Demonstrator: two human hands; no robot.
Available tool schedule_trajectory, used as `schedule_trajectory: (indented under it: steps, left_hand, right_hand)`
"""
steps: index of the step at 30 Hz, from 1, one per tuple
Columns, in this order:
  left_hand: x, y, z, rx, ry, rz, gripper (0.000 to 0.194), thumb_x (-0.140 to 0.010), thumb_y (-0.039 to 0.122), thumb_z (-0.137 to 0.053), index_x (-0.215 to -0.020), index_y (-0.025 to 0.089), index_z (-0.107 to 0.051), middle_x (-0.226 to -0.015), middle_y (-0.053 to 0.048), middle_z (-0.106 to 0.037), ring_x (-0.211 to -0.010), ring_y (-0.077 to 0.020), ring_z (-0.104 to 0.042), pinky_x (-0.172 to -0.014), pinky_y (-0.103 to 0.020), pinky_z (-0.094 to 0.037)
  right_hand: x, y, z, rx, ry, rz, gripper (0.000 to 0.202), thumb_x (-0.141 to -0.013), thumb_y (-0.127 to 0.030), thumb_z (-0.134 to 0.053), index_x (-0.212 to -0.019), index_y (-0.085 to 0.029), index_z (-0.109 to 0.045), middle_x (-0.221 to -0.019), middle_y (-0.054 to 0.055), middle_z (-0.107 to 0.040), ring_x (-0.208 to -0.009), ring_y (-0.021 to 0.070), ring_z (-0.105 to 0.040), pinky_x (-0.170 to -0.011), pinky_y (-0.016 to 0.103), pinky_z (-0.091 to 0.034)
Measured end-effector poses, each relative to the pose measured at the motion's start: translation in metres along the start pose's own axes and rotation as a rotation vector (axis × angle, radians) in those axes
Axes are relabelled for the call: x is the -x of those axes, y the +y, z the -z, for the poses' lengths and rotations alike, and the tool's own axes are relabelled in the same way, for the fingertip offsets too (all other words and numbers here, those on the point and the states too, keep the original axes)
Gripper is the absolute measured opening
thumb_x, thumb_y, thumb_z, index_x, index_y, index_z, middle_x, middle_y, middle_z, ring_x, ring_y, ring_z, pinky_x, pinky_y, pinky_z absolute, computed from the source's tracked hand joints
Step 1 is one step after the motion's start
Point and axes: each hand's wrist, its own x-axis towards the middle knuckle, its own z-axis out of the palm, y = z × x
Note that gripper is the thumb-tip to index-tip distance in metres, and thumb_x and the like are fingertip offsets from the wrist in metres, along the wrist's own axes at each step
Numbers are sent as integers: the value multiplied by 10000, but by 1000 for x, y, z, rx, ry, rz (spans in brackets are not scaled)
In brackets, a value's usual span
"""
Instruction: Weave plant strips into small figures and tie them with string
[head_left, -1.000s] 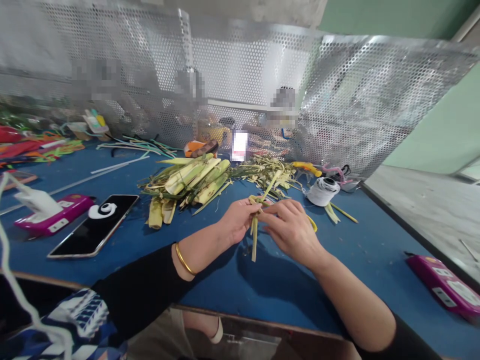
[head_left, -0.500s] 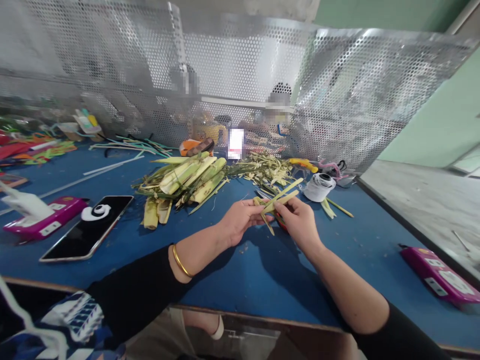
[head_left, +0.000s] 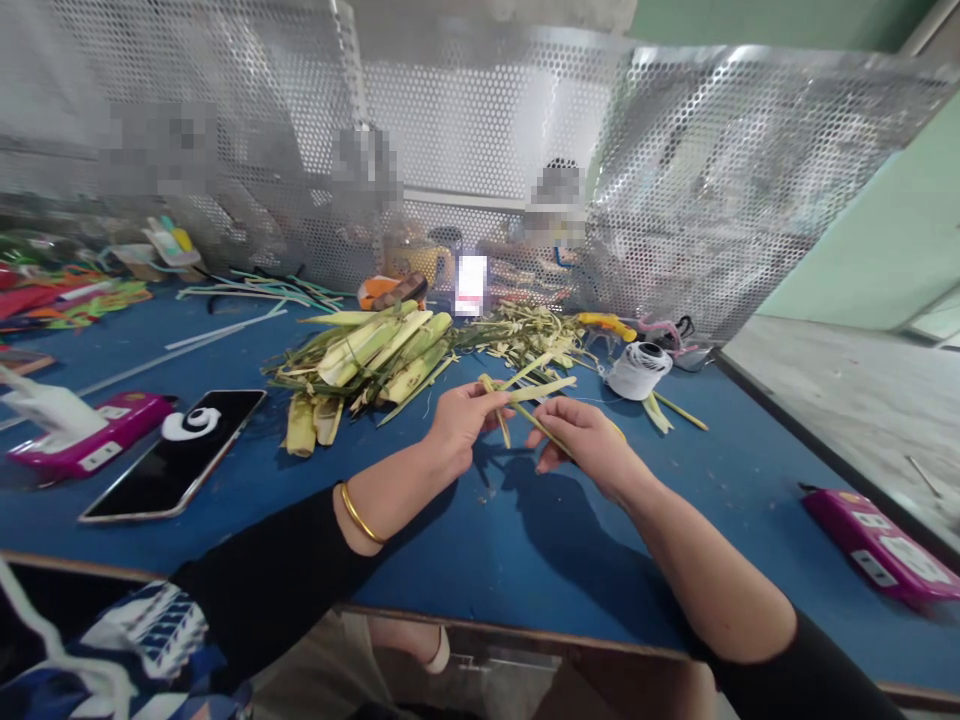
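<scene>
Pale green-yellow plant strips (head_left: pixel 540 390), crossed and folded over one another, are held above the table in front of me. My left hand (head_left: pixel 459 425) pinches them where they cross, between thumb and fingers. Some strip ends point up to the right, and one short end hangs down below. My right hand (head_left: pixel 581 440) is closed on one strip that runs from the crossing down to the right, under its fingers. A small yellow edge shows beside the right hand; what it belongs to is hidden.
A pile of plant stalks (head_left: pixel 375 360) lies left of my hands, with shredded pieces (head_left: pixel 525 335) behind. A white thread spool (head_left: pixel 639 370) stands at right. A phone (head_left: pixel 180 455) and magenta power strips (head_left: pixel 877 545) lie on the blue table (head_left: pixel 465 570). A perforated metal screen (head_left: pixel 465 120) stands behind.
My left hand has shifted slightly left with the strips. My right hand has moved from the upper strips down onto the strip slanting to the lower right, farther from the left hand.
</scene>
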Motion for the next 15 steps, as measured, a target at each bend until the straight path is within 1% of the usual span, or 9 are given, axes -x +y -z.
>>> schedule_trajectory:
  steps: [3, 5, 7, 9, 11, 12, 14, 15]
  left_hand:
    - [-3, 1, 3, -31, 35, -15, 135, -607, 150, -741, -695, 140, -639, -575, 15, -621, -536, -113, -611, -534, -215, -421]
    - [-2, 0, 3, -78, 24, -55, 120, -615, 163, -726, -656, 141, -616, -528, 21, -596, -504, -105, -580, -489, -203, -378]
    - [0, -1, 2, -136, -5, -99, 138, -614, 175, -732, -627, 143, -598, -508, 26, -581, -473, -93, -541, -455, -197, -345]
    - [3, -2, 0, -172, -34, -124, 158, -602, 158, -748, -648, 143, -597, -528, 30, -592, -467, -85, -526, -460, -197, -370]
    - [7, -3, -3, -208, -75, -115, 162, -604, 111, -739, -701, 138, -613, -555, 28, -612, -463, -75, -520, -483, -196, -404]
    - [9, -3, -4, -238, -103, -106, 155, -616, 93, -724, -726, 134, -623, -554, 30, -613, -455, -69, -514, -482, -191, -402]
    - [13, -2, -6, -323, -169, -83, 110, -654, 82, -688, -740, 129, -639, -513, 38, -588, -430, -58, -493, -459, -172, -361]
    - [15, -2, -6, -361, -199, -73, 81, -671, 86, -675, -730, 129, -642, -490, 43, -569, -421, -55, -484, -452, -166, -341]
  right_hand:
    - [2, 3, 2, 129, -88, 315, 252, -862, -240, -509, -1110, -215, -546, -830, 16, -699, -635, 141, -683, -645, 293, -552]
    - [3, 4, 2, 303, -106, 514, 275, -883, -226, -494, -1146, -221, -572, -947, 47, -707, -783, 158, -692, -734, 302, -543]
    - [5, 4, 2, 560, -62, 688, 252, -909, -218, -474, -1108, -217, -628, -1011, 71, -709, -859, 174, -677, -763, 295, -520]
    - [7, 2, 3, 819, 40, 837, 258, -927, -213, -455, -1063, -216, -673, -969, 80, -711, -831, 178, -658, -734, 285, -494]
    - [9, -2, 5, 965, 165, 937, 263, -927, -208, -450, -1005, -226, -700, -916, 80, -698, -811, 187, -635, -728, 301, -472]
    - [9, -3, 6, 978, 232, 959, 254, -924, -208, -454, -974, -229, -702, -913, 79, -690, -823, 194, -628, -746, 316, -465]
    - [7, -4, 8, 918, 340, 938, 234, -925, -218, -450, -907, -223, -683, -954, 79, -684, -884, 206, -625, -799, 338, -451]
    - [6, -4, 9, 878, 368, 888, 228, -928, -232, -444, -876, -217, -666, -956, 79, -684, -894, 207, -627, -805, 335, -446]
